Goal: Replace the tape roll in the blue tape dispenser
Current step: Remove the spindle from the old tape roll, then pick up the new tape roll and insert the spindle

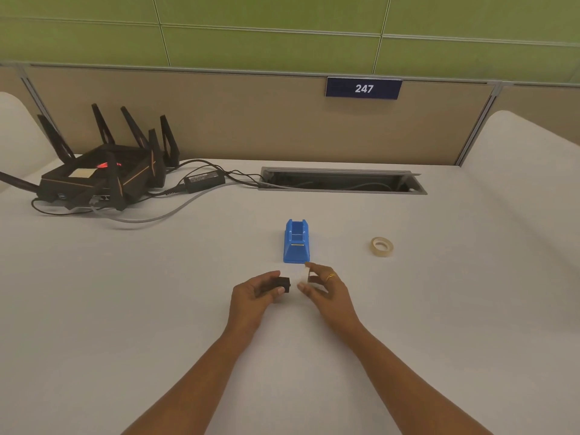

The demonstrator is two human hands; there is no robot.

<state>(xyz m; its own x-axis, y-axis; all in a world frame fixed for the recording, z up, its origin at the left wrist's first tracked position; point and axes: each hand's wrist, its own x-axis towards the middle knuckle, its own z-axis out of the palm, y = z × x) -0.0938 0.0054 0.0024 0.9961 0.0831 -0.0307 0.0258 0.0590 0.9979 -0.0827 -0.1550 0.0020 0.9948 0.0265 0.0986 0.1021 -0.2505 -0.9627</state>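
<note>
Dispenser (296,243) empty; hands grip black spindle (281,283), pale roll (303,275)

Two bare forearms and hands, no sleeves

Both forearms were uncovered from the lower edge of the frame up to the wrists, with no sleeve, watch or bracelet on either. The left hand (255,293) wore nothing on its fingers. The right hand (326,288) carried one thin gold-coloured ring (330,276) on a finger. Fingernails looked short and unpainted.
</note>
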